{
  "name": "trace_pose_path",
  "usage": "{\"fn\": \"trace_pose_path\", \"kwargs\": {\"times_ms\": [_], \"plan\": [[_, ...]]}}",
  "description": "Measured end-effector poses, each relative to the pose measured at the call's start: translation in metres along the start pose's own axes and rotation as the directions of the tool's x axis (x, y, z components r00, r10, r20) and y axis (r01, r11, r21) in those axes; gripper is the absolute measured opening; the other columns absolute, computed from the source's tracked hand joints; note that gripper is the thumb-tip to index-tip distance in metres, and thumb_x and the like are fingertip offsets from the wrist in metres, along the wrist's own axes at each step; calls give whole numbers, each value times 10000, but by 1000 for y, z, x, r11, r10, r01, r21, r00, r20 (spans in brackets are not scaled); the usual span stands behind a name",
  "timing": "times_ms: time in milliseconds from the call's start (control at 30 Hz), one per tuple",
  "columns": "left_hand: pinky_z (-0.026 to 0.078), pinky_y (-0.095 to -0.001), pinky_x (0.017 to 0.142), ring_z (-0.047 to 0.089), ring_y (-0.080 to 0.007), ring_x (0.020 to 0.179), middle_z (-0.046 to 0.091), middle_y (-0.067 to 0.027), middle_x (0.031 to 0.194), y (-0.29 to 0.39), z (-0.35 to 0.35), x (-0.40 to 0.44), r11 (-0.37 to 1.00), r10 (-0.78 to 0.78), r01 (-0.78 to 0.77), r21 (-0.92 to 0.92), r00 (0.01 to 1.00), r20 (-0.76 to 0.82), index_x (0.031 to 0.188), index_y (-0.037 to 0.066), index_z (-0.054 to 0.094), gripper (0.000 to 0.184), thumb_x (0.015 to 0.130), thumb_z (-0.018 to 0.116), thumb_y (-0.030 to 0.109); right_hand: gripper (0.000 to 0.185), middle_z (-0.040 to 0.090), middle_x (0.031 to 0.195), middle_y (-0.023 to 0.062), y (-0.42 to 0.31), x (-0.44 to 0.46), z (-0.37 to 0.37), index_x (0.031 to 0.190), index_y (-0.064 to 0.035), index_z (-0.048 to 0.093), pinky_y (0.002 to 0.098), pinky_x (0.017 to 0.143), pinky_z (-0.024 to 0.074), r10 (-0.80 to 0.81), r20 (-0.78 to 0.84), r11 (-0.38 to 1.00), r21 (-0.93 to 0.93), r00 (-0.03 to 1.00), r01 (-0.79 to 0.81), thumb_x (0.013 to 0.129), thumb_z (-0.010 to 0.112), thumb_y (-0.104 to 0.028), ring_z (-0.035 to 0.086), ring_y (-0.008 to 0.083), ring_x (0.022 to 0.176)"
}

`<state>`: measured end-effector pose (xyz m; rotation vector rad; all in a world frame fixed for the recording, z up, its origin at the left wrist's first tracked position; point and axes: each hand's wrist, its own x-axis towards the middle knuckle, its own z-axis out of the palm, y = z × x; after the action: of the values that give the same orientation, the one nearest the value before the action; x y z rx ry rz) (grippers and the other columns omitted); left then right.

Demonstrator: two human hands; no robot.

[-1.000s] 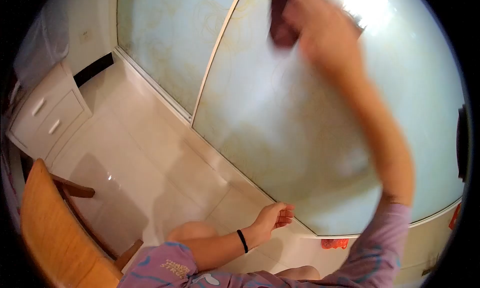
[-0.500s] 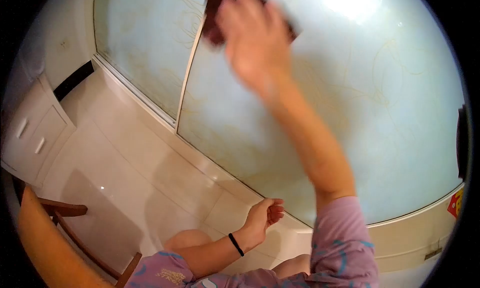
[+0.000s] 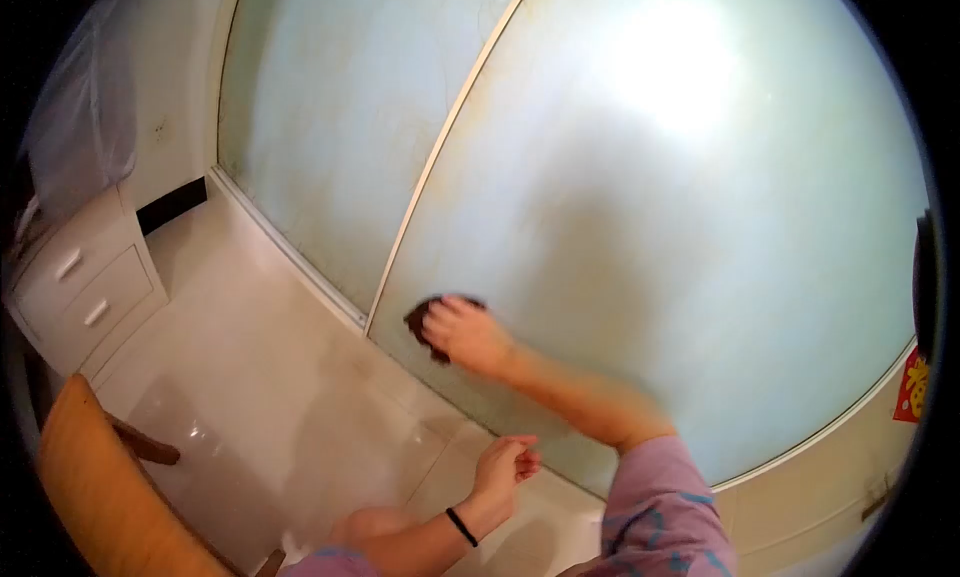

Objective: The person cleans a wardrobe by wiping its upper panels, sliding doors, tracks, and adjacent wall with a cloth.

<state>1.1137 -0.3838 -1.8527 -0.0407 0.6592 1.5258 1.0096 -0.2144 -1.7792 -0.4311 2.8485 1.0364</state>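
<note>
My right hand [image 3: 465, 337] presses a dark brown cloth [image 3: 424, 323] flat against a frosted glass sliding door panel [image 3: 500, 267], near its lower left corner. The fingers lie over the cloth and cover most of it. My left hand [image 3: 503, 474], with a black band at the wrist, hovers low in front of the door's bottom edge. Its fingers are loosely bent, the thumb side stands apart, and nothing shows in it. A light frame strip [image 3: 440, 162] runs just left of the cloth, between this panel and a second glass panel [image 3: 335, 127].
A wooden chair [image 3: 105, 477] stands close at the lower left. Beyond it is a white drawer cabinet [image 3: 85, 287] with a plastic-like sheet [image 3: 85, 117] above. Pale tiled floor [image 3: 260, 347] lies before the door track [image 3: 290, 247]. A red and yellow decoration [image 3: 912, 387] is at the right.
My right hand and the cloth have moved from high on the glass down to near the panel's lower left corner. My left hand stays low, slightly shifted. The camera view has tilted.
</note>
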Motion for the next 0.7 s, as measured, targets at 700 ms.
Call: {"fn": "trace_pose_path", "kwargs": {"times_ms": [700], "plan": [[515, -306, 764, 588, -157, 773, 616, -64, 857, 20, 4, 8, 979, -146, 150, -138, 989, 38, 1079, -1, 600, 220, 952, 461, 114, 395, 556, 1191, 133, 159, 59, -132, 1182, -54, 628, 593, 1025, 305, 270, -759, 690, -277, 593, -669, 845, 566, -253, 450, 338, 1198]]}}
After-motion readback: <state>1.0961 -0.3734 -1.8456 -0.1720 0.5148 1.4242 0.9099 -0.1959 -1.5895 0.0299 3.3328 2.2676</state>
